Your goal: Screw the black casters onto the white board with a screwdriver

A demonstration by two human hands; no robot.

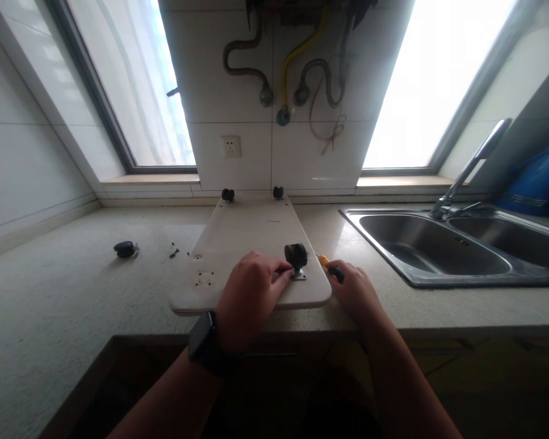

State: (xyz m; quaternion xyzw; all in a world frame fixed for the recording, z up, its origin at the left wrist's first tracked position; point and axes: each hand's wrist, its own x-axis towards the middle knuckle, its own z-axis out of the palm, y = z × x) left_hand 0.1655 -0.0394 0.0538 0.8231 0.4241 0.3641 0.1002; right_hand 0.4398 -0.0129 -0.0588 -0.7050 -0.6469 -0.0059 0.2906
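A white board [247,238] lies flat on the countertop, with two black caster wheels [227,194] at its far end. My left hand [251,291] rests on the board's near end, its fingertips touching the metal plate of a black caster wheel [296,255] near the right corner. My right hand [353,291] lies on the counter beside the board and is closed on a yellow and black screwdriver [330,268], whose tip points toward that caster. A dark watch sits on my left wrist.
A loose black caster [125,249] and a few small screws [174,250] lie on the counter [73,286] to the left. A steel double sink [439,250] with a tap [471,164] is at the right. Pipes, a socket and windows line the back wall.
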